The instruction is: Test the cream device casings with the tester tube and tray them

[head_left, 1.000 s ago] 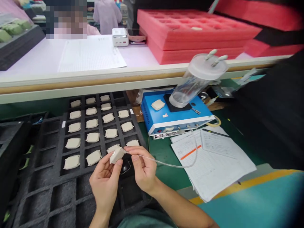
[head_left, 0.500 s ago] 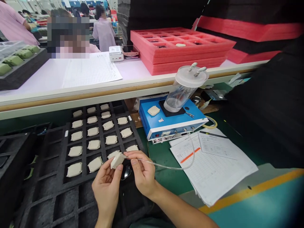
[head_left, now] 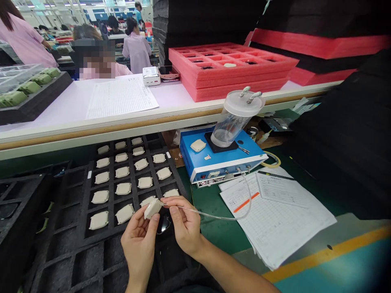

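Note:
My left hand point(head_left: 139, 237) pinches a cream watch-case-like housing point(head_left: 153, 208) by its edges, tilted up over the black foam tray point(head_left: 111, 199). Between the thumb and fingers of my right hand point(head_left: 185, 224) is the end of a clear thin tube point(head_left: 210, 215), held against the housing's right side; whether its tip goes into a hole cannot be made out. From there the tube loops to the front of a blue box-shaped machine point(head_left: 226, 165). Several similar cream housings point(head_left: 125, 213) lie in the tray's compartments. A dark shiny piece point(head_left: 164, 224) sits just below my hands.
On the machine stand a clear cylinder point(head_left: 233, 118) and another cream housing point(head_left: 198, 145). Papers point(head_left: 281, 219) lie to the right. A shelf point(head_left: 128, 118) crosses above, bearing red foam trays point(head_left: 226, 81), a phone and a white device point(head_left: 151, 76). Other people sit or stand beyond.
The camera view has shifted slightly, so the scene sits a little lower and the tray farther right. Both hands keep the same hold on the housing and tube.

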The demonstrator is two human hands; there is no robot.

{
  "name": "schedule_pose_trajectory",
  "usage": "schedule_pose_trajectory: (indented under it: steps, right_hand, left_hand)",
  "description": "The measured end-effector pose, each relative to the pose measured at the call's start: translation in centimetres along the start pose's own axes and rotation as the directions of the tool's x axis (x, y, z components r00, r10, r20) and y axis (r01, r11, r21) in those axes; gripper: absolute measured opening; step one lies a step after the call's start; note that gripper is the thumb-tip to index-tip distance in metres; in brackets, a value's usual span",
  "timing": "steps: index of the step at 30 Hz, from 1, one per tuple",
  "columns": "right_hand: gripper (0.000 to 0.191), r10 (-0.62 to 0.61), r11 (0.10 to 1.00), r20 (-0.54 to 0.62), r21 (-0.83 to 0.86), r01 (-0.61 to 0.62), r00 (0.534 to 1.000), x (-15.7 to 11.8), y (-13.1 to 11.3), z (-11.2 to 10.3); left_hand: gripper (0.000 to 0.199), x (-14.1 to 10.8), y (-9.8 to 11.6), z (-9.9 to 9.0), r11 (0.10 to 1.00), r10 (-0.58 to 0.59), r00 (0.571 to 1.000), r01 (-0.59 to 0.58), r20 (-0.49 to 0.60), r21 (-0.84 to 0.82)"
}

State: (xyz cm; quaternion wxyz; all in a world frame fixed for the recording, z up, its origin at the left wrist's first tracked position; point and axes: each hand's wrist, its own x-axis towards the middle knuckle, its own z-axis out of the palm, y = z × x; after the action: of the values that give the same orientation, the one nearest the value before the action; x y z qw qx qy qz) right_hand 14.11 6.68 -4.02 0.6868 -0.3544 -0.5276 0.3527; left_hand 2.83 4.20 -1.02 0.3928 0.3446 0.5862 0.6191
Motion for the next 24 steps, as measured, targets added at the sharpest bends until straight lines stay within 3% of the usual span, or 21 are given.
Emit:
schedule_pose_trajectory:
  steps: [24]
  right_hand:
    - [0.02,0.012,1.0,0.007,-0.023,-0.012,1.0,-0.4,0.13,-0.22]
  left_hand:
    - [0.04,-0.13,0.06,0.06,0.999,0.025,0.999,-0.026,0.045,0.031]
